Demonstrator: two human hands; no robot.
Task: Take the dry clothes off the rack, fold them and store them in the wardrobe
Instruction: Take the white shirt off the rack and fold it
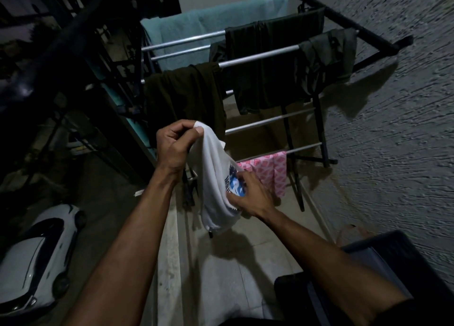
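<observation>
A white T-shirt (212,168) with a blue print hangs bunched in front of the drying rack (260,55). My left hand (175,142) pinches its top edge and holds it up. Lower down, my right hand (250,194) grips the shirt around the print. On the rack hang a light blue towel (186,28), three dark green garments (191,97) and, on a low bar, a pink patterned cloth (271,170).
A dark balcony railing (73,62) runs along the left, with a white car (36,252) far below it. A rough plastered wall (405,129) stands on the right. A dark basket (383,259) sits at the lower right on the tiled floor (233,276).
</observation>
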